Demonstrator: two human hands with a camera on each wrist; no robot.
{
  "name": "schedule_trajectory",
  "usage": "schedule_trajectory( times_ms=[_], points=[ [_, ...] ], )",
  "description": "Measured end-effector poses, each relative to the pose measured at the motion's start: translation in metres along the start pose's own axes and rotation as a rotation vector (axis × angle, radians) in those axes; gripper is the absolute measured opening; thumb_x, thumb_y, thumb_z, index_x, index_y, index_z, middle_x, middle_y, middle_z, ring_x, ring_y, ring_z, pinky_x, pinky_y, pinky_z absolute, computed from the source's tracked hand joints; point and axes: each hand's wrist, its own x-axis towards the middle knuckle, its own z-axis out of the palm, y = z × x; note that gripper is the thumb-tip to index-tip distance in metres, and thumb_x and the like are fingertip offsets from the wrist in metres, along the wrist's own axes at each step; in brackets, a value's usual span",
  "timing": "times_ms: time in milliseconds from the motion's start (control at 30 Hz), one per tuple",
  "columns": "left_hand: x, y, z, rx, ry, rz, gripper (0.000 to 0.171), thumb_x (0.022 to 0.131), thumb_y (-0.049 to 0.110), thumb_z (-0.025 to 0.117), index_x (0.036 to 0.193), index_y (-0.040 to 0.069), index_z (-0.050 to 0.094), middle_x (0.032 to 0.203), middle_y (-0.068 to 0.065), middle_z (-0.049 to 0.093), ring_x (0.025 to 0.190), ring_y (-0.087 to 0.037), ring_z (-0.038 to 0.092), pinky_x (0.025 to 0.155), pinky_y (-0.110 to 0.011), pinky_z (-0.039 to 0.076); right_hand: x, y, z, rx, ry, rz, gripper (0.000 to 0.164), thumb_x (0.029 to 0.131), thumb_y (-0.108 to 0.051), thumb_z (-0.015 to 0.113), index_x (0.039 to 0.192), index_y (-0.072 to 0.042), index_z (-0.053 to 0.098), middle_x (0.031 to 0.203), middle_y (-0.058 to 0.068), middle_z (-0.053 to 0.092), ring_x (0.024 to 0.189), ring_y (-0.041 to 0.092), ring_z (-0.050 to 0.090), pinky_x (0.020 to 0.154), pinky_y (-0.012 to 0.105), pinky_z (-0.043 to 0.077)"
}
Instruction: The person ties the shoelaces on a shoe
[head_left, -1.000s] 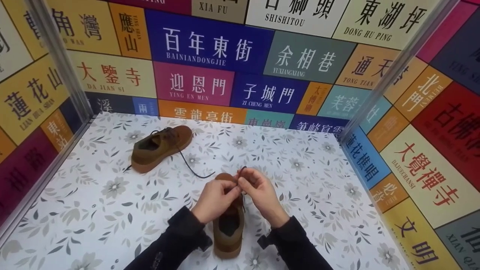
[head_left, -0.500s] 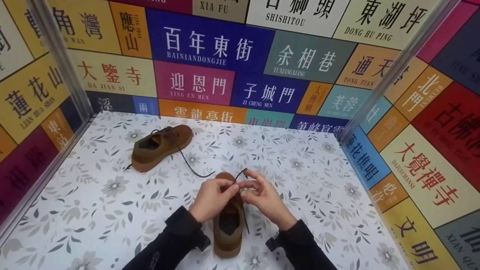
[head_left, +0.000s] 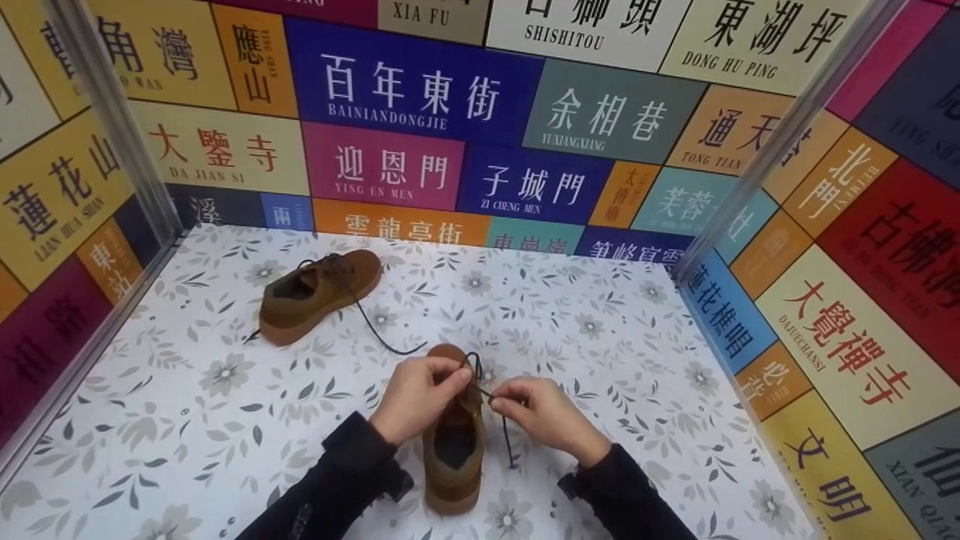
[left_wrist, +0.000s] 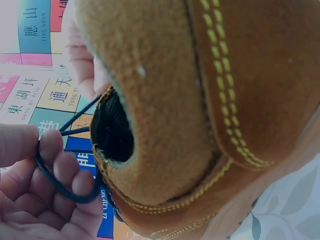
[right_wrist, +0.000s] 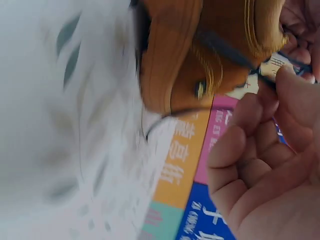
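Observation:
A brown suede shoe [head_left: 453,480] with yellow stitching [left_wrist: 227,95] stands on the floral surface, heel toward me. Over its front, my left hand [head_left: 420,397] pinches its dark shoelace [head_left: 486,391] between thumb and fingers. A lace loop [left_wrist: 62,189] curves round the left fingers in the left wrist view. To the right of the shoe, my right hand [head_left: 551,414] pinches another stretch of lace, drawn out from the left fingertips. One lace end hangs below the right fingers. The right wrist view shows my right hand [right_wrist: 275,165] gripping the lace [right_wrist: 235,55] beside the shoe's side.
A matching brown shoe [head_left: 319,296] lies farther back on the left, its loose lace [head_left: 375,322] trailing toward the near shoe. Panels of coloured name signs [head_left: 409,82] enclose the back and both sides. Metal corner posts [head_left: 127,127] stand between the panels.
My right hand has moved from the left fingertips, right and slightly down, drawing lace with it. The left hand stays over the shoe's front, still pinching. A loop now stands above the left fingers.

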Motion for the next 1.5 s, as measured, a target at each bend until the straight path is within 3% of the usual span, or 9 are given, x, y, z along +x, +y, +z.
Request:
schedule_trajectory(
  times_ms=[100, 167, 433, 633, 733, 933, 1267, 1400, 1500],
  points=[
    [-0.001, -0.001, -0.001, -0.006, -0.001, -0.014, 0.019, 0.103, 0.025, 0.073, 0.097, 0.011, 0.084, 0.085, 0.000, 0.078, 0.071, -0.008, 0.064, 0.066, -0.024, 0.052, -0.005, 0.003, -0.015, -0.072, -0.059, 0.014, 0.017, 0.105, -0.028, 0.070, 0.094, -0.019, 0.078, 0.082, 0.002, 0.074, 0.067, 0.001, 0.056, 0.064, 0.022, 0.049],
    [-0.002, -0.001, -0.001, -0.016, -0.014, -0.032, 0.020, 0.103, 0.027, 0.072, 0.096, 0.011, 0.083, 0.084, 0.000, 0.077, 0.069, -0.009, 0.062, 0.064, -0.023, 0.051, -0.009, 0.005, -0.025, -0.040, -0.111, 0.038, 0.020, 0.106, -0.028, 0.068, 0.092, -0.017, 0.076, 0.076, 0.005, 0.071, 0.063, 0.002, 0.057, 0.061, 0.022, 0.048],
    [-0.001, 0.001, -0.001, -0.028, -0.022, -0.037, 0.019, 0.102, 0.025, 0.073, 0.098, 0.010, 0.084, 0.081, 0.001, 0.073, 0.065, -0.008, 0.056, 0.062, -0.022, 0.046, -0.021, 0.006, -0.050, 0.442, -0.189, 0.070, 0.026, 0.110, -0.019, 0.061, 0.099, 0.003, 0.067, 0.077, -0.003, 0.071, 0.072, 0.008, 0.065, 0.071, 0.021, 0.051],
    [0.000, 0.001, -0.002, -0.033, -0.018, -0.050, 0.018, 0.102, 0.024, 0.074, 0.102, 0.010, 0.084, 0.086, 0.000, 0.076, 0.070, -0.009, 0.060, 0.065, -0.023, 0.049, -0.021, 0.004, -0.043, 0.624, -0.171, 0.007, 0.016, 0.110, -0.012, 0.058, 0.096, -0.010, 0.066, 0.083, -0.006, 0.072, 0.078, 0.007, 0.065, 0.074, 0.021, 0.053],
    [0.000, 0.000, -0.002, -0.045, -0.010, -0.071, 0.016, 0.102, 0.024, 0.074, 0.103, 0.011, 0.084, 0.089, -0.002, 0.077, 0.072, -0.009, 0.063, 0.067, -0.025, 0.052, -0.020, 0.004, -0.037, 0.657, -0.162, 0.006, 0.014, 0.109, -0.011, 0.060, 0.096, -0.011, 0.065, 0.083, -0.005, 0.072, 0.078, 0.007, 0.067, 0.074, 0.021, 0.054],
    [0.000, -0.002, -0.001, -0.095, -0.003, -0.110, 0.016, 0.102, 0.023, 0.075, 0.103, 0.009, 0.083, 0.092, -0.005, 0.079, 0.072, -0.010, 0.068, 0.067, -0.027, 0.057, -0.019, 0.003, -0.025, 0.681, -0.147, -0.009, 0.017, 0.108, -0.009, 0.061, 0.096, 0.003, 0.060, 0.083, -0.005, 0.072, 0.079, 0.007, 0.067, 0.075, 0.021, 0.054],
    [-0.001, -0.001, -0.001, -0.106, 0.002, -0.099, 0.019, 0.102, 0.022, 0.075, 0.107, 0.006, 0.083, 0.094, -0.006, 0.080, 0.072, -0.010, 0.068, 0.065, -0.025, 0.057, -0.016, -0.006, -0.008, 0.708, -0.127, -0.001, 0.012, 0.105, -0.011, 0.067, 0.094, -0.016, 0.069, 0.085, -0.007, 0.074, 0.079, 0.008, 0.068, 0.077, 0.022, 0.054],
    [-0.001, -0.002, 0.000, -0.072, 0.018, -0.077, 0.018, 0.101, 0.025, 0.075, 0.107, 0.010, 0.084, 0.095, -0.004, 0.081, 0.075, -0.010, 0.069, 0.068, -0.023, 0.056, -0.014, -0.012, -0.001, 0.677, -0.085, 0.023, 0.011, 0.102, -0.012, 0.072, 0.092, -0.015, 0.070, 0.084, -0.008, 0.075, 0.079, 0.006, 0.068, 0.076, 0.021, 0.054],
    [-0.002, -0.002, 0.000, -0.049, 0.027, -0.059, 0.018, 0.101, 0.026, 0.076, 0.107, 0.011, 0.084, 0.096, -0.002, 0.082, 0.078, -0.009, 0.070, 0.070, -0.023, 0.056, -0.012, -0.017, 0.006, 0.637, -0.039, 0.044, 0.013, 0.100, -0.012, 0.075, 0.091, -0.005, 0.069, 0.083, -0.009, 0.074, 0.077, 0.005, 0.067, 0.073, 0.021, 0.052]
  ],
)
